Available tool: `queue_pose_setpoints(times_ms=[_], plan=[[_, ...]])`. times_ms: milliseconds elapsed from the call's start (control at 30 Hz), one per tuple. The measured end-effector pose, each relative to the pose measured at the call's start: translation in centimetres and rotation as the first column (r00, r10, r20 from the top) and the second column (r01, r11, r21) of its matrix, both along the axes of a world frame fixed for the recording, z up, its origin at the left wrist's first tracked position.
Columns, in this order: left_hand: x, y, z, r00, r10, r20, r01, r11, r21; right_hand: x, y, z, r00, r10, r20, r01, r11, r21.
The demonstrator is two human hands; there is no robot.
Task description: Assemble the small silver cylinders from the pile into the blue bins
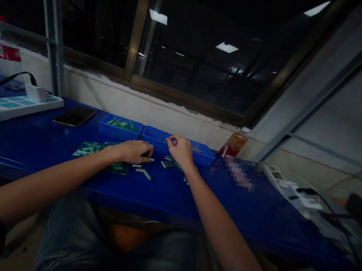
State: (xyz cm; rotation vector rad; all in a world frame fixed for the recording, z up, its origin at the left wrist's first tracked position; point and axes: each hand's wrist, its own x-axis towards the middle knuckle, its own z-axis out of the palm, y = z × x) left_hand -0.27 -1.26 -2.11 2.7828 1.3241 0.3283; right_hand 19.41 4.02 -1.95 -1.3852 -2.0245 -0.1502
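Observation:
My left hand (137, 151) is low over the blue table, fingers curled, with a small silver metal piece (151, 159) at the fingertips. Beneath and beside it lie green plastic bags (86, 148) of small pieces. Several loose silver metal pieces (147, 174) are on the tabletop just in front. My right hand (180, 150) is raised by the front of a blue tray (155, 134), thumb and fingertips pinched together; what they hold is too small to make out. More dark metal pieces (167, 164) lie between the hands.
Another blue tray (119, 133) holds green pieces. A phone (75, 116) and a white power strip (15, 108) are on the left, with a bottle (5, 53) behind. At right are an orange-red packet (234, 145) and another power strip (292, 189) with cables.

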Motion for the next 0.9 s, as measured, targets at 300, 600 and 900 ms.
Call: queue_pose_setpoints(times_ms=[300, 600, 900], plan=[[0.0, -0.1, 0.1, 0.992, 0.12, -0.029, -0.12, 0.993, 0.016, -0.7, -1.0, 0.5, 0.993, 0.113, -0.011, -0.113, 0.993, 0.027], [0.0, -0.2, 0.9, 0.955, 0.275, 0.11, -0.286, 0.953, 0.098, -2.8, -3.3, 0.7, 0.919, 0.381, 0.101, -0.377, 0.925, -0.051], [0.1, -0.3, 1.4, 0.933, 0.294, 0.208, -0.315, 0.946, 0.076, -2.2, -2.7, 0.4, 0.922, 0.376, 0.091, -0.372, 0.926, -0.065]])
